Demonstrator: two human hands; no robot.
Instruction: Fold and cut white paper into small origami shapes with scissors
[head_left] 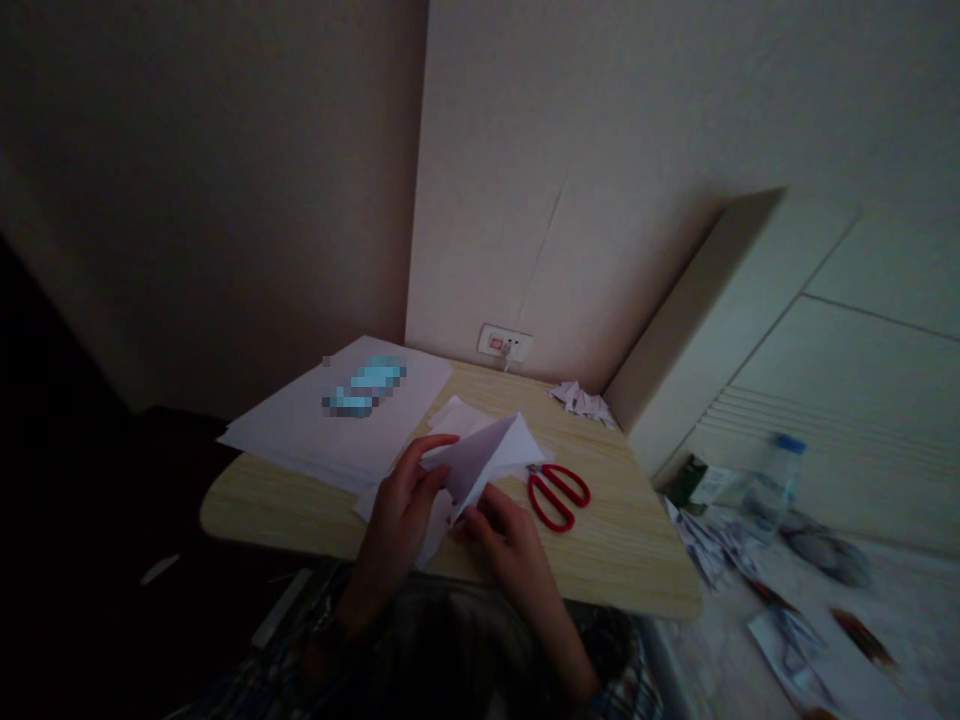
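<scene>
A folded sheet of white paper (pixel 487 455) stands tilted between my two hands, its fold coming to a point at the top. My left hand (pixel 405 500) pinches its left side, thumb and fingers curled around the edge. At the lower right edge, the fingers of my right hand (pixel 504 525) close on the same paper. Beneath it lie loose pieces of white paper (pixel 454 415) on the wooden table. Scissors with red handles (pixel 559 495) lie just right of the paper, their blades partly hidden under it.
A stack of large white sheets (pixel 300 430) overhangs the left of the table (pixel 637 560), with a blurred-out phone-like object (pixel 365 386) on top. Small folded papers (pixel 581 401) sit at the back right corner. A wall socket (pixel 505 343) is behind. A plastic bottle (pixel 776 485) stands to the right.
</scene>
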